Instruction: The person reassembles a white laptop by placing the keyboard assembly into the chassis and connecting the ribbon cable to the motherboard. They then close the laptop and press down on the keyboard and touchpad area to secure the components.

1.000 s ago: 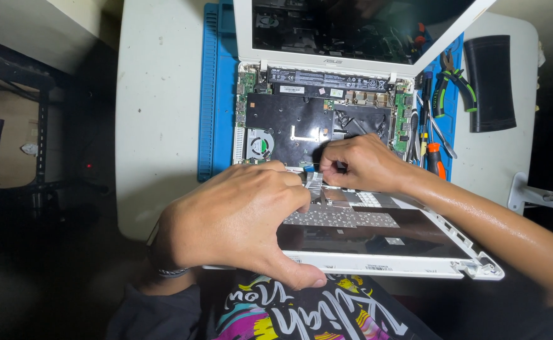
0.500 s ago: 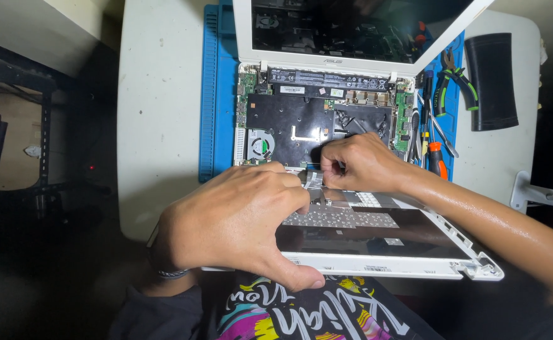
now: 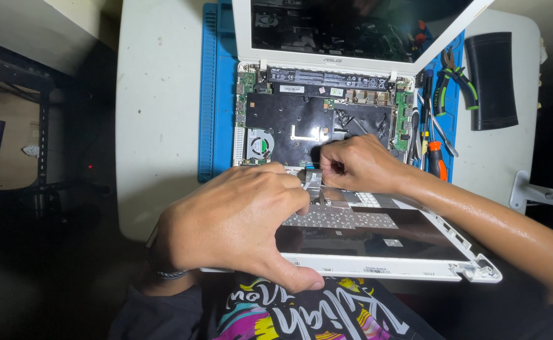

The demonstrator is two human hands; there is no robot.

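Head view: both hands meet at a ribbon cable over an opened laptop.
Right hand (image 3: 361,165) pinches the cable (image 3: 311,177); left hand (image 3: 235,223), at its 7 o'clock, grips the lifted keyboard panel (image 3: 377,242).

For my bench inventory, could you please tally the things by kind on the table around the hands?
Opened laptop: 1
Keyboard cover, under left hand and right hand: 1
Pliers: 1
Orange-handled screwdriver: 1
Blue mat: 1
Black roll: 1
Total: 6

— Left of the grip? 
— White table (image 3: 157,126), then dark floor (image 3: 68,264) and a black metal rack (image 3: 43,126). 
— Right? 
— Table's rounded corner (image 3: 522,38), darkness beyond. Lit brightly from above.
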